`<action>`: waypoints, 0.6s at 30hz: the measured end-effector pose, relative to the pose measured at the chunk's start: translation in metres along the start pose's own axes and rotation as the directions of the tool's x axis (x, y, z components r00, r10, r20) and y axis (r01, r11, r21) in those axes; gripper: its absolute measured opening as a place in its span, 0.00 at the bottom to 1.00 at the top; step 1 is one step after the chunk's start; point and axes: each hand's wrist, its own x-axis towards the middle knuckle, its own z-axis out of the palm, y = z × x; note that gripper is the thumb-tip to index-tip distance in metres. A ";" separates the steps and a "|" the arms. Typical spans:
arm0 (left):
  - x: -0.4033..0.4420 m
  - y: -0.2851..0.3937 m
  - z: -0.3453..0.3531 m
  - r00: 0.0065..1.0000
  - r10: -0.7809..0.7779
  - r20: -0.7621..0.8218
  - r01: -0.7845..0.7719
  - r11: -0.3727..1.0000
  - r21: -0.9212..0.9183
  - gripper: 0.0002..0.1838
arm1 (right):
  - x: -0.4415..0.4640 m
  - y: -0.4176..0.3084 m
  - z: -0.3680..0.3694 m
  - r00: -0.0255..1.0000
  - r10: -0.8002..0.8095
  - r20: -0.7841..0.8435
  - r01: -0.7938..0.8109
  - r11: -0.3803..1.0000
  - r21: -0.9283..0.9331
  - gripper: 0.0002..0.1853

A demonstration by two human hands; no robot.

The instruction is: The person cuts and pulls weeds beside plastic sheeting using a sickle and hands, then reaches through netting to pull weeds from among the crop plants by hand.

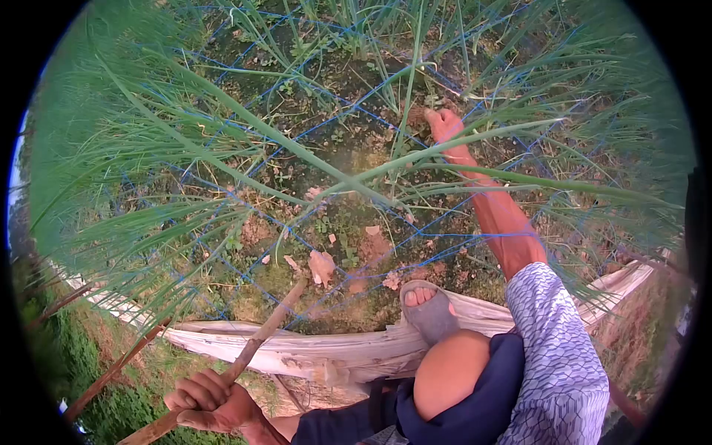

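Observation:
My left hand is wrapped round a wooden stick at the lower left. The stick slants up to the right, its far end close to the soil of the bed. My right hand reaches far forward, low over the soil, past long green onion-like leaves that cross in front of my forearm. Its fingers are pressed together near small weeds; what they hold, if anything, is too small to make out. Blue netting string stretches over the bed around my right arm.
Dense tall green leaves stand on both sides. A whitish sheet edging runs along the near side of the bed. My sandalled foot rests at this edging. Reddish clods lie on the soil, and thin sticks lean at the lower left.

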 end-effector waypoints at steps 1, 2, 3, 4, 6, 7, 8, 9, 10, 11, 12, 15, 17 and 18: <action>0.000 0.002 0.001 1.000 -0.008 0.017 0.008 1.000 -0.006 0.21 | -0.013 -0.003 -0.004 1.000 0.023 0.021 -0.023 1.000 -0.002 0.19; 0.001 0.003 0.004 1.000 -0.022 0.005 0.022 0.999 -0.030 0.20 | -0.028 -0.007 -0.013 0.999 0.037 0.014 -0.036 0.999 -0.033 0.19; 0.001 0.003 0.006 1.000 -0.011 0.029 0.011 1.000 -0.002 0.20 | -0.046 -0.004 -0.018 0.999 0.052 0.009 -0.051 0.996 -0.067 0.19; 0.001 0.003 0.001 0.999 -0.026 0.048 0.027 0.999 -0.032 0.20 | -0.059 0.012 -0.020 0.997 0.042 0.066 -0.038 0.998 -0.053 0.17; 0.002 0.001 0.000 0.997 -0.035 0.066 0.040 0.997 -0.065 0.20 | -0.083 0.054 -0.031 0.945 -0.269 0.184 0.318 0.884 -0.343 0.17; 0.003 0.000 0.002 0.999 -0.014 0.053 0.017 0.998 -0.067 0.20 | -0.103 0.040 -0.042 0.777 -0.507 0.372 0.626 0.565 -0.537 0.17; 0.003 -0.001 0.002 0.999 0.008 0.039 -0.005 0.997 -0.071 0.20 | -0.125 0.025 -0.057 0.961 0.020 0.277 0.075 0.942 -0.327 0.17; 0.003 -0.001 0.001 0.999 0.002 0.041 0.001 0.997 -0.072 0.20 | -0.146 0.018 -0.072 0.943 0.034 0.332 0.085 0.937 -0.338 0.17; 0.004 -0.001 -0.003 0.997 -0.002 0.081 0.011 0.994 -0.112 0.20 | -0.165 0.015 -0.084 0.922 0.053 0.383 0.092 0.933 -0.349 0.17; 0.005 -0.002 -0.006 0.993 -0.008 0.122 0.026 0.988 -0.152 0.20 | -0.185 0.014 -0.095 0.897 0.051 0.440 0.133 0.916 -0.378 0.17; 0.005 -0.001 -0.006 0.990 -0.025 0.140 0.049 0.984 -0.171 0.20 | -0.206 0.015 -0.107 0.867 0.057 0.494 0.173 0.898 -0.405 0.16; 0.005 -0.002 -0.007 0.991 -0.033 0.128 0.058 0.979 -0.194 0.20 | -0.265 0.033 -0.142 0.758 0.030 0.652 0.337 0.837 -0.431 0.12; 0.005 -0.003 -0.010 0.991 -0.039 0.130 0.068 0.973 -0.221 0.20 | -0.295 0.054 -0.178 0.632 0.207 0.747 0.456 0.680 -0.574 0.09; 0.005 -0.002 -0.009 0.991 -0.037 0.127 0.062 0.979 -0.195 0.21 | -0.304 0.058 -0.193 0.556 0.375 0.741 0.507 0.554 -0.660 0.09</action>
